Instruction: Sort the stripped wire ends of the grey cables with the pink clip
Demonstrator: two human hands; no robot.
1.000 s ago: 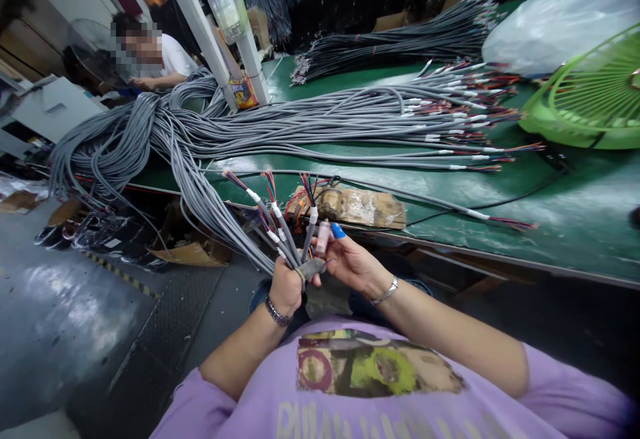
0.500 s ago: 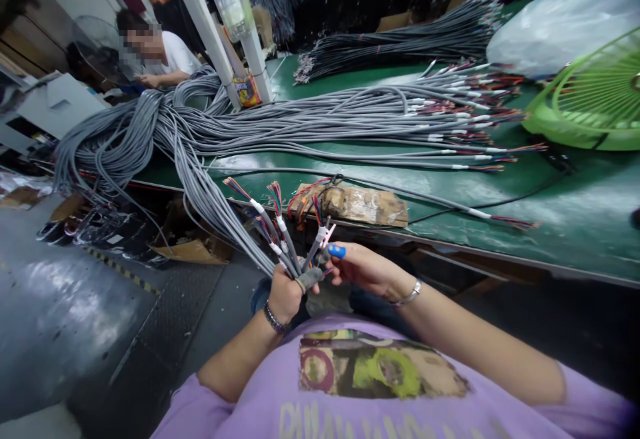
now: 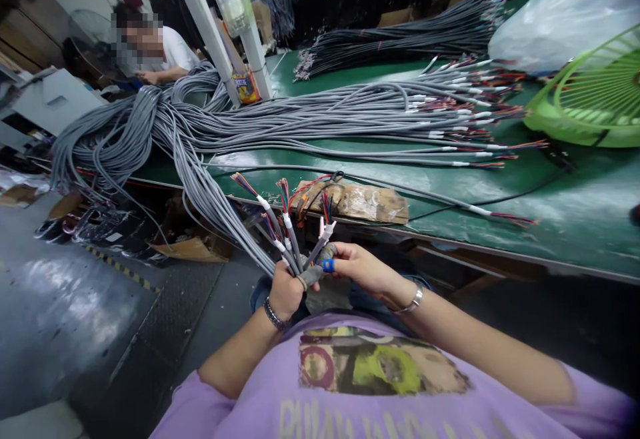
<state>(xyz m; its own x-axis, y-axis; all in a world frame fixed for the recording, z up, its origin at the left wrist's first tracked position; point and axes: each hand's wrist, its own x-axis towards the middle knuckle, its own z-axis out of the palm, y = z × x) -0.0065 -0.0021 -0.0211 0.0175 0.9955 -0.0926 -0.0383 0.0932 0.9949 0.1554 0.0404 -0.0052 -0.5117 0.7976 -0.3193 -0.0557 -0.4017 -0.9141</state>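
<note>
My left hand (image 3: 287, 292) is closed around several grey cables (image 3: 295, 242), a grey wrapping on its thumb. Their ends point up, with white sleeves and fanned, coloured thin wires (image 3: 245, 184). My right hand (image 3: 357, 266) is pinched beside the left thumb, on the rightmost grey cable (image 3: 316, 251) of the bunch, just below its white sleeve (image 3: 327, 231). Blue tape (image 3: 328, 265) wraps the right thumb, and a grey covering is on the right forefinger. The fingers partly hide the spot where the pinch meets the cable.
Many long grey cables (image 3: 300, 122) lie across the green table (image 3: 565, 226). Behind them are a dark cable bundle (image 3: 400, 42), a white plastic bag (image 3: 565, 19) and a green fan (image 3: 590, 99). A cardboard-covered block (image 3: 370, 204) sits at the front edge. Another person (image 3: 175, 52) sits far left.
My right thumb and forefinger have closed in toward the left thumb, on the rightmost cable. The cable ends have shifted slightly right. My left hand keeps its hold.
</note>
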